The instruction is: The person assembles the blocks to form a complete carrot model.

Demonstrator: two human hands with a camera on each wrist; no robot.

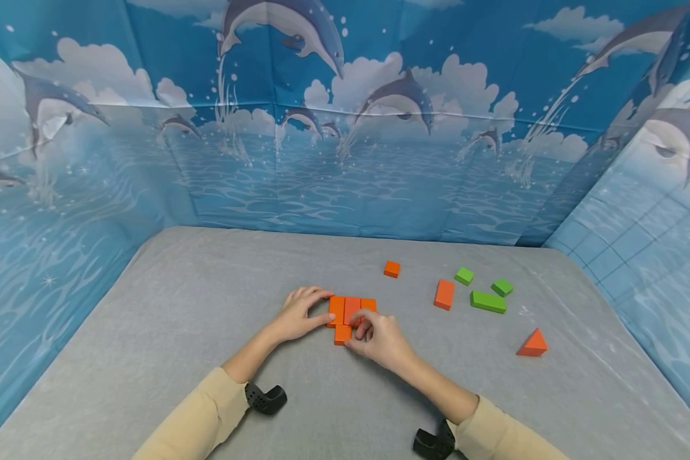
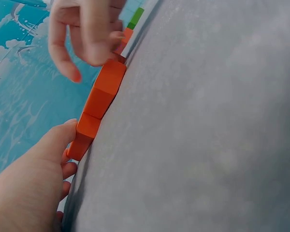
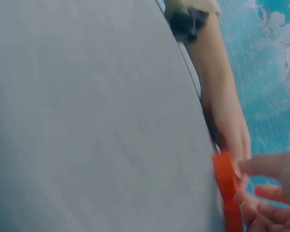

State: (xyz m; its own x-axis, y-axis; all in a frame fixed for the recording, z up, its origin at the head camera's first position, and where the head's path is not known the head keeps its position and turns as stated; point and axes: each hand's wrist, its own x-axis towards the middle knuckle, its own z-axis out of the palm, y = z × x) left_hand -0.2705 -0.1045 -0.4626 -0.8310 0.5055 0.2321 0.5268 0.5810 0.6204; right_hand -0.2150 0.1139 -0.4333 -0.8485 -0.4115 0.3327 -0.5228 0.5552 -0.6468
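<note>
Several flat orange blocks point(image 1: 352, 309) stand side by side in a row between the two hands. A small square orange block point(image 1: 342, 335) sits against the near side of that row. My left hand point(image 1: 299, 314) rests at the row's left end, its thumb and index finger spread along the leftmost orange block point(image 1: 336, 307). Over the right part of the row is my right hand point(image 1: 382, 338), its thumb tip right at the square block's near right corner. Its index finger is raised apart from the blocks in the left wrist view and partly hides the row from above.
Farther back lies a lone orange cube point(image 1: 391, 269). To the right are an orange-red rectangular block point(image 1: 444, 294), small green blocks point(image 1: 464, 275), a long green block point(image 1: 488, 302) and a red-orange triangular block point(image 1: 532, 344). A dolphin-print curtain point(image 1: 345, 185) borders the grey table point(image 1: 218, 262).
</note>
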